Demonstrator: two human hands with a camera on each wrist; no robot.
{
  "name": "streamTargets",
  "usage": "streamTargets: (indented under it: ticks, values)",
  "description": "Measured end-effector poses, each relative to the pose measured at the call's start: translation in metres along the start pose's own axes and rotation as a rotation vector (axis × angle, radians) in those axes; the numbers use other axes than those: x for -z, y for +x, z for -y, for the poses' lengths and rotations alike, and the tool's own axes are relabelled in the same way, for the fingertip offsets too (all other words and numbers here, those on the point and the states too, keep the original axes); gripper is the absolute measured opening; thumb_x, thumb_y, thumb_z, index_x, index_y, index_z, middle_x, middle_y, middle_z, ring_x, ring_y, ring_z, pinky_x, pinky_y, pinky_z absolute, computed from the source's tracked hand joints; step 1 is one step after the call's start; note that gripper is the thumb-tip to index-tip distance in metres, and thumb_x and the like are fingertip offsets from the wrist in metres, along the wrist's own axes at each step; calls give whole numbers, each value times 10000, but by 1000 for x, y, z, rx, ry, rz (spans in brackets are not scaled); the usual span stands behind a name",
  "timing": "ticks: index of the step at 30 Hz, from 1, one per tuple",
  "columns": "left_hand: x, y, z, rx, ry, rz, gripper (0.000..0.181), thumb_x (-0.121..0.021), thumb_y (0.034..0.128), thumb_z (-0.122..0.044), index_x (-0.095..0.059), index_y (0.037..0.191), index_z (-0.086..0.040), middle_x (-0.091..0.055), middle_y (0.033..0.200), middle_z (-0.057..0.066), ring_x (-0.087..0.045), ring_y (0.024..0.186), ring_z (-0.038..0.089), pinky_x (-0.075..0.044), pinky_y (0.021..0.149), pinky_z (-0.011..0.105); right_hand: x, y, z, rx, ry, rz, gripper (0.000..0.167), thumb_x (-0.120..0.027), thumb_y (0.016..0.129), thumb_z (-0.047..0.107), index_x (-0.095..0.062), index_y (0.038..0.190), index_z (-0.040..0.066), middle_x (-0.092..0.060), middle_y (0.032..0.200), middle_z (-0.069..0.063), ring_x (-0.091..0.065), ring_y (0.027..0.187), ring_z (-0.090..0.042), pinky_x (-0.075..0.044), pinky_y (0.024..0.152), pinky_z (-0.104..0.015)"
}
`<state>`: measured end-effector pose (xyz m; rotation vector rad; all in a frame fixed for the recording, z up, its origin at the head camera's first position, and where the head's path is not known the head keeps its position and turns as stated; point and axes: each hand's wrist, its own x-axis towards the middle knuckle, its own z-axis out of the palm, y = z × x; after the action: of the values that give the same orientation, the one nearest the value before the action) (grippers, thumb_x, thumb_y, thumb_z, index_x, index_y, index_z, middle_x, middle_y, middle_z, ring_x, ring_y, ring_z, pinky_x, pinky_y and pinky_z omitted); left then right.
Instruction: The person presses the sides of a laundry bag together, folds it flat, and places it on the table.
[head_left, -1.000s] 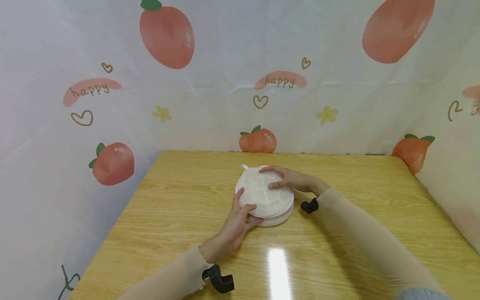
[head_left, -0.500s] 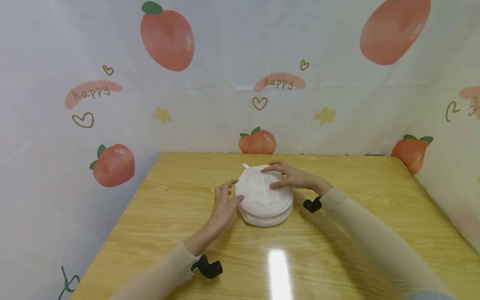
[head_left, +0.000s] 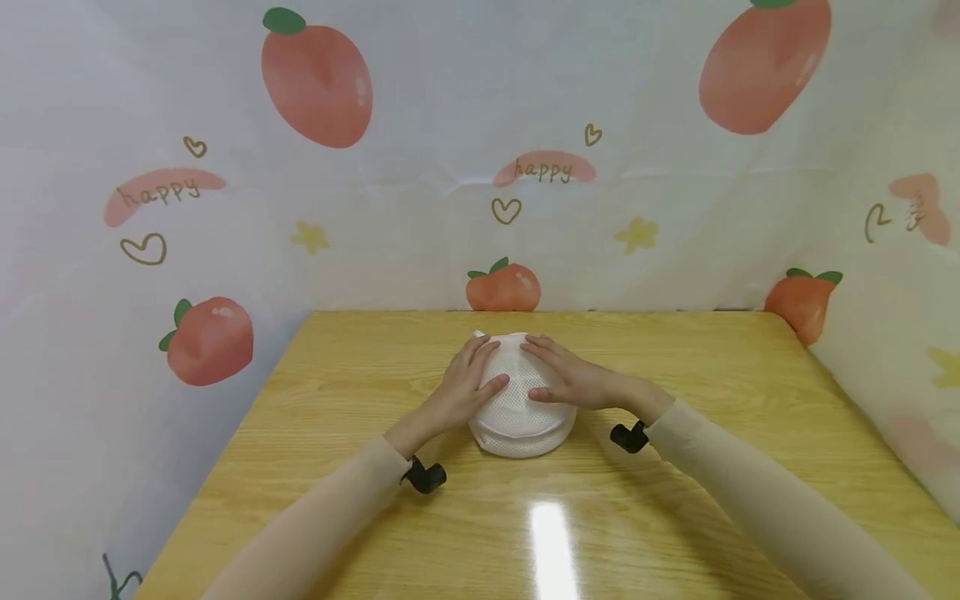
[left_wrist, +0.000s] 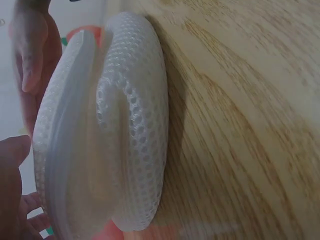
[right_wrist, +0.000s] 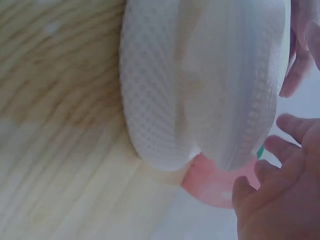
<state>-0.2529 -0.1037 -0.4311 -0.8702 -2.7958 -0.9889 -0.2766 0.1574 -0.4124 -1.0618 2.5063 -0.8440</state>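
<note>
A round white mesh laundry bag (head_left: pixel 517 417) lies squashed flat on the wooden table, with a small white loop at its far left edge. My left hand (head_left: pixel 461 387) rests on the left part of its top, fingers stretched forward. On the right part rests my right hand (head_left: pixel 573 379), thumb and fingers spread over the mesh. The left wrist view shows the bag (left_wrist: pixel 142 125) from the side, its wall folded into a deep crease between two padded layers. From the right wrist, the same bag (right_wrist: pixel 155 85) looks blurred beside the right hand's fingers (right_wrist: pixel 280 147).
The wooden table (head_left: pixel 360 383) extends around the bag, with a bright light reflection near its front. A white cloth backdrop (head_left: pixel 420 225) printed with peaches stands behind and at both sides. Black wrist mounts (head_left: pixel 426 477) hang below the sleeves.
My left hand has moved from the bag's near-left edge, letting go, to the top of it. The right hand stays on top, shifting slightly. The bag keeps its place.
</note>
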Motion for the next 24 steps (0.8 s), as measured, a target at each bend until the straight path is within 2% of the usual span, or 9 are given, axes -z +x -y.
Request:
streamTargets:
  ticks: [5, 8, 12, 18, 24]
  values:
    - [-2, 3, 1, -6, 35, 46, 624, -518, 1109, -343, -324, 1603, -15, -221, 1682, 226, -118, 1573, 433, -138, 1242, 630, -6, -6, -2, -6, 6, -57, 914, -635, 1038, 448, -119, 1664, 27, -38, 1724, -215, -6, 1579, -447, -151, 1222, -663]
    - [-3, 4, 0, -18, 79, 75, 630, -492, 1115, -366, -313, 1615, -27, -187, 1698, 220, -38, 1588, 419, -77, 1244, 645, -12, -9, -2, -5, 24, -66, 949, -634, 1035, 458, -78, 1663, 14, -15, 1729, -211, 2, 1579, -445, -130, 1229, -653]
    - [-3, 5, 1, -35, 110, 107, 642, -481, 1117, -369, -292, 1623, -21, -143, 1703, 246, 6, 1586, 430, -62, 1244, 643, -18, -11, -3, 1, 36, -55, 980, -611, 1035, 498, -45, 1658, -5, 17, 1730, -209, 16, 1577, -451, -117, 1231, -651]
    - [-5, 6, 5, -26, 112, 180, 683, -466, 1122, -379, -220, 1643, -11, -99, 1710, 251, 4, 1590, 418, -83, 1259, 599, -26, -14, -6, -11, 12, -39, 972, -592, 1049, 479, -19, 1649, -28, 32, 1725, -223, -3, 1579, -440, -141, 1240, -621]
    - [-8, 4, 5, -51, 144, 242, 718, -477, 1118, -384, -190, 1642, 16, -85, 1707, 266, -25, 1590, 413, -88, 1264, 583, -33, -17, -10, -27, -1, -45, 968, -639, 1041, 407, -32, 1643, -47, 20, 1724, -228, -4, 1578, -447, -151, 1238, -623]
